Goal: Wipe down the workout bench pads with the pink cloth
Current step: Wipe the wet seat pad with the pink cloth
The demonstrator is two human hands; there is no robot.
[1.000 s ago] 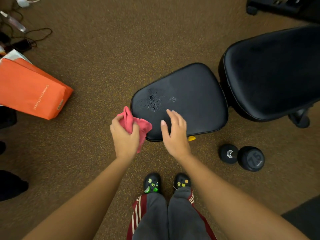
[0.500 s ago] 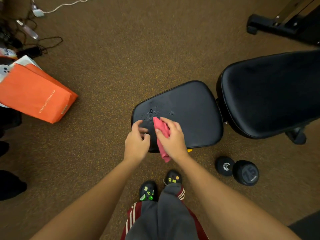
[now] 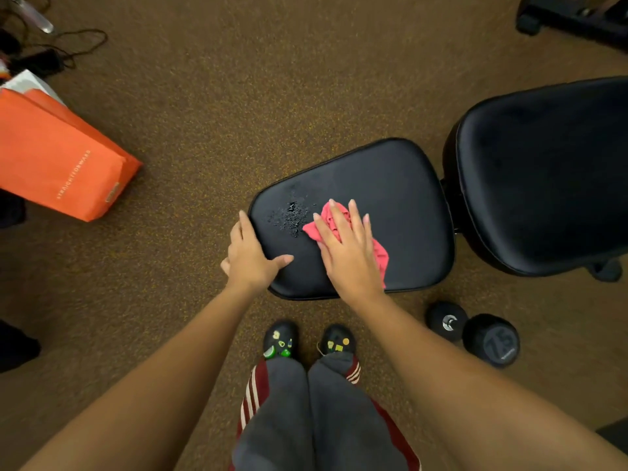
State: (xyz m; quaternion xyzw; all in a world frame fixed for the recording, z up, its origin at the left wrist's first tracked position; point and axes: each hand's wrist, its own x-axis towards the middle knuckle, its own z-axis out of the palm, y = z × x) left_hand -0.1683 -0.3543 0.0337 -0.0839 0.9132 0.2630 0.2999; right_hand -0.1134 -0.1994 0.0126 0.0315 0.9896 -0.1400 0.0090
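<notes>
Black clogs (image 3: 280, 341) with bright charms and a round-headed dumbbell (image 3: 489, 338), on speckled brown carpet (image 3: 238, 96). Right hand (image 3: 346, 253), flat with straight fingers, presses the crumpled pink cloth (image 3: 381, 258) onto the smooth, rounded black seat pad (image 3: 390, 198), just right of a droplet patch (image 3: 292, 217); left hand (image 3: 249, 256), relaxed and holding nothing, rests on that pad's left edge. Beyond: larger glossy back pad (image 3: 543, 171); matte orange bag (image 3: 61, 154), far left.
</notes>
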